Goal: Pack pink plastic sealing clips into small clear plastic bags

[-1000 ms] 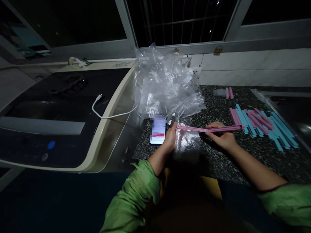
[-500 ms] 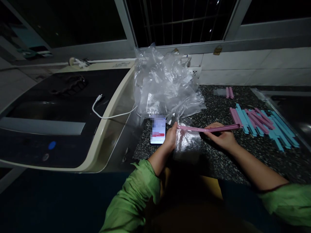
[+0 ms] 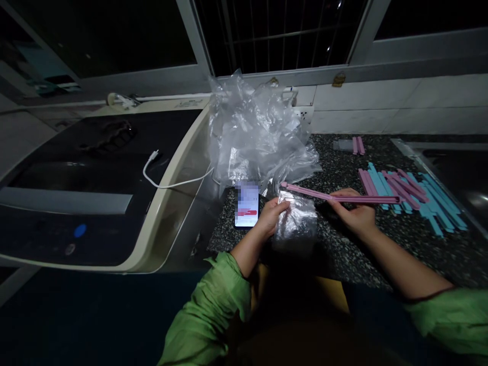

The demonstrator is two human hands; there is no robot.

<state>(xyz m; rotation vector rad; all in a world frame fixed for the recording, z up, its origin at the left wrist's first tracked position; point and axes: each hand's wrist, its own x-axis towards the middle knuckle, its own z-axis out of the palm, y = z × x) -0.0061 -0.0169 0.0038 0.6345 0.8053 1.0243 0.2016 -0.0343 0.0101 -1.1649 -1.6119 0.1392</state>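
Observation:
My left hand (image 3: 271,217) is closed on the upper left edge of a clear plastic bag (image 3: 296,229), its thumb lying across the top. Between the fingers of my right hand (image 3: 354,212) is a long pink plastic bag sealing clip (image 3: 308,191); its two strips are spread apart around a hinge near my fingertips. One strip points left above the bag's top edge, the other (image 3: 385,200) runs right over the pile. My left hand is apart from the clip. Part of my right hand is hidden behind the clip.
A heap of clear plastic bags (image 3: 263,132) stands at the back, with a lit phone (image 3: 247,206) before it. Pink and blue clips (image 3: 412,195) lie piled on the right. A small bag with pink clips (image 3: 358,146) lies behind. A washing machine (image 3: 163,203) with a white cable (image 3: 179,182) is at left.
My left hand has let go of the clip's end and moved down slightly onto the bag. The clip has risen at its left end and shifted right with my right hand.

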